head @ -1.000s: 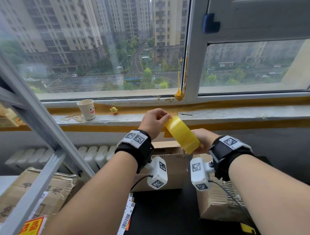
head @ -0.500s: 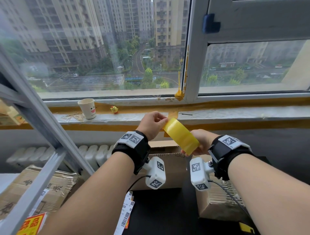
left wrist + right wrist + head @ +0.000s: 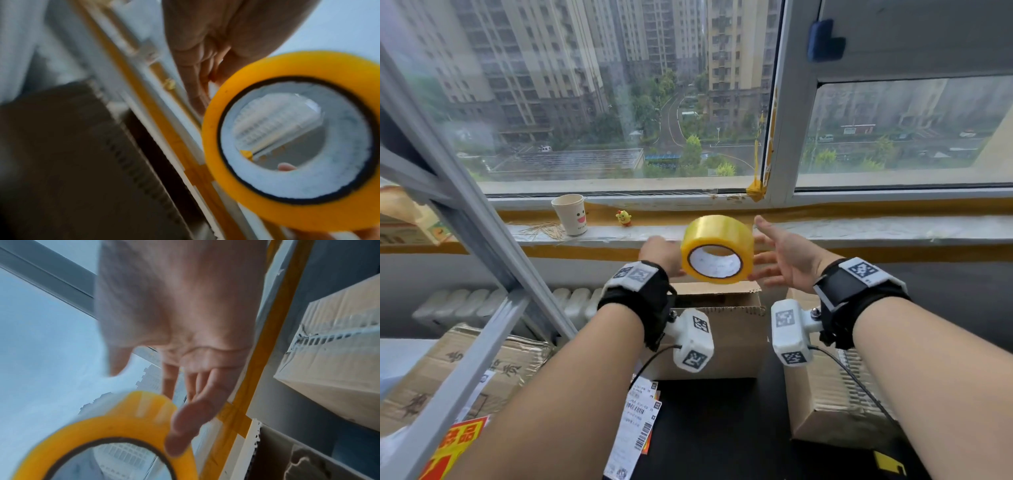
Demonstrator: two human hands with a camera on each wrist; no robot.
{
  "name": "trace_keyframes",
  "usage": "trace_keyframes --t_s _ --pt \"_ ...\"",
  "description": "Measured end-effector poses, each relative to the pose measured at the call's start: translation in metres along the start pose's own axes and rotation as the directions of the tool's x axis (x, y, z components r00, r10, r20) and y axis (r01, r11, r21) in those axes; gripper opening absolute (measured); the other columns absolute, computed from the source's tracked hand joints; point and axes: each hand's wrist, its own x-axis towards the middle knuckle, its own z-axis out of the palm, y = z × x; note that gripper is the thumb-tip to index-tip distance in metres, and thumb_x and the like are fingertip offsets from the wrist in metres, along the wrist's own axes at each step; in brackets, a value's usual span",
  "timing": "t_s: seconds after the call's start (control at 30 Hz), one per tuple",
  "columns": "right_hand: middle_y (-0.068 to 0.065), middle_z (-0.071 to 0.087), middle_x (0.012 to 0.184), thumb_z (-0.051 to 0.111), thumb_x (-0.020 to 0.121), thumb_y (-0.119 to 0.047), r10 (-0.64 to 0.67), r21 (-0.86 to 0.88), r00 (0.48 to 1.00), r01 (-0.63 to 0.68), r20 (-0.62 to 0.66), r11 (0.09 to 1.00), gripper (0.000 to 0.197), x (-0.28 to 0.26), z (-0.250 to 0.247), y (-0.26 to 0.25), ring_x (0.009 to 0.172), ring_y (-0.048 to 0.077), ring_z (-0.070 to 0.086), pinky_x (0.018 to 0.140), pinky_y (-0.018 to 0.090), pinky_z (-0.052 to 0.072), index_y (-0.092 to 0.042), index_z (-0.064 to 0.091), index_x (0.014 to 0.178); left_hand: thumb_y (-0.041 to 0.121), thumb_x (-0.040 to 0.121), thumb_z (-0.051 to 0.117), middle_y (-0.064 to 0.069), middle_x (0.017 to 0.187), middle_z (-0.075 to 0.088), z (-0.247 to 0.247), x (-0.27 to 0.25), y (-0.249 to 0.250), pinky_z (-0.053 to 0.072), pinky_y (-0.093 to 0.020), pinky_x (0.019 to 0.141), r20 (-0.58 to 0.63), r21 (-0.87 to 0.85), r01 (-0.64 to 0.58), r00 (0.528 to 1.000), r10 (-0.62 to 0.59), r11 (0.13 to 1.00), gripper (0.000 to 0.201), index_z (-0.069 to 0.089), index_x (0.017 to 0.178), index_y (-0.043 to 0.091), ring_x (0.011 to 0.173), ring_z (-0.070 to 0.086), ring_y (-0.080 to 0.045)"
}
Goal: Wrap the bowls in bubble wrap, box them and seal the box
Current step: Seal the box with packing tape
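Tape roll [image 3: 717, 249] — above box edge [image 3: 717, 310] | left hand [image 3: 661, 253] touching, fingers straight | right hand [image 3: 787, 260] splayed — empty

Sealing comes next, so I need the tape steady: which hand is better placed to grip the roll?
Right, probably. The right hand faces the tape roll palm-open, fingers spread, one fingertip on its rim. The left hand sits straight-fingered beside it, mostly hidden.

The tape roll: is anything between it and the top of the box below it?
Nothing visible. The tape roll is in the air between the left hand and right hand, above the open cardboard box.
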Motion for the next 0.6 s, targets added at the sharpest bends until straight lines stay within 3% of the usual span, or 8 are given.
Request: trace_keyframes --t_s 0.07,0.13,0.2,0.27,0.3,0.43,0.5,0.6 --pt "0.008 0.064 0.106 0.07 0.063 -0.074 -0.031 -0.142 0.997 0.04 0.07 0.989 0.082 -0.001 0.007 0.0 0.082 0.02 0.064 0.051 0.025 0.051 -0.023 0.052 0.124 -0.008 0.095 0.041 -0.028 0.113 0.06 0.001 -0.002 -0.012 0.055 -0.039 0.082 0.079 -0.188 0.188 0.981 -0.176 0.964 0.02 0.055 0.104 -0.017 0.104 0.063 -0.037" --pt "0.007 0.062 0.102 0.083 0.071 -0.042 -0.056 -0.368 0.997 0.073 0.055 0.927 0.062 0.003 0.016 0.003 0.08 0.018 0.061 0.052 0.026 0.049 -0.019 0.052 0.12 -0.011 0.095 0.036 -0.026 0.101 0.058 0.007 -0.003 -0.024 0.054 -0.045 0.083 0.142 -0.292 0.294 0.954 -0.263 0.91 0.02 0.052 0.085 -0.016 0.093 0.062 -0.036" --pt "0.008 0.062 0.097 0.081 0.075 -0.023 -0.087 -0.58 0.996 0.063 -0.014 0.812 0.046 0.009 0.026 0.009 0.077 0.019 0.062 0.052 0.027 0.051 -0.015 0.053 0.111 -0.009 0.095 0.039 -0.021 0.094 0.062 0.014 -0.002 -0.036 0.057 -0.04 0.071 0.203 -0.283 0.303 0.946 -0.251 0.91 0.021 0.058 0.095 -0.018 0.075 0.063 -0.029" --pt "0.007 0.061 0.094 0.077 0.076 -0.021 -0.125 -0.682 0.99 0.048 -0.064 0.73 0.039 0.015 0.033 0.017 0.078 0.021 0.063 0.055 0.029 0.053 -0.016 0.054 0.106 -0.005 0.096 0.045 -0.018 0.082 0.064 0.019 -0.003 -0.048 0.056 -0.03 0.056 0.223 -0.257 0.299 0.944 -0.245 0.919 0.018 0.061 0.099 -0.015 0.063 0.062 -0.025" --pt "0.006 0.06 0.095 0.076 0.075 -0.022 -0.146 -0.719 0.987 0.049 -0.073 0.693 0.037 0.017 0.035 0.021 0.08 0.022 0.062 0.059 0.031 0.054 -0.018 0.054 0.105 -0.003 0.096 0.048 -0.016 0.077 0.063 0.021 -0.003 -0.054 0.055 -0.028 0.054 0.228 -0.242 0.304 0.941 -0.25 0.922 0.015 0.061 0.095 -0.011 0.061 0.06 -0.023" --pt "-0.001 0.058 0.099 0.074 0.073 -0.029 -0.225 -0.861 0.973 0.072 -0.051 0.504 0.038 0.025 0.042 0.028 0.09 0.022 0.057 0.076 0.036 0.05 -0.023 0.051 0.102 0.007 0.09 0.059 -0.011 0.065 0.058 0.024 0.005 -0.082 0.049 -0.027 0.059 0.19 -0.108 0.23 0.96 -0.207 0.967 0.017 0.063 0.074 0.006 0.059 0.056 -0.019" --pt "-0.003 0.058 0.099 0.074 0.074 -0.032 -0.237 -0.886 0.97 0.067 -0.049 0.458 0.04 0.029 0.047 0.029 0.09 0.021 0.056 0.075 0.034 0.048 -0.027 0.049 0.105 0.009 0.089 0.059 -0.01 0.06 0.059 0.026 0.011 -0.095 0.045 -0.026 0.058 0.189 -0.074 0.236 0.957 -0.218 0.969 0.032 0.055 0.057 0.012 0.062 0.059 -0.021" --pt "-0.004 0.059 0.1 0.073 0.074 -0.035 -0.244 -0.915 0.968 0.054 -0.049 0.4 0.042 0.033 0.05 0.03 0.09 0.022 0.057 0.072 0.033 0.045 -0.028 0.048 0.108 0.009 0.089 0.057 -0.015 0.067 0.059 0.03 0.017 -0.104 0.04 -0.025 0.057 0.227 -0.071 0.236 0.95 -0.214 0.969 0.042 0.054 0.047 0.014 0.07 0.057 -0.025"
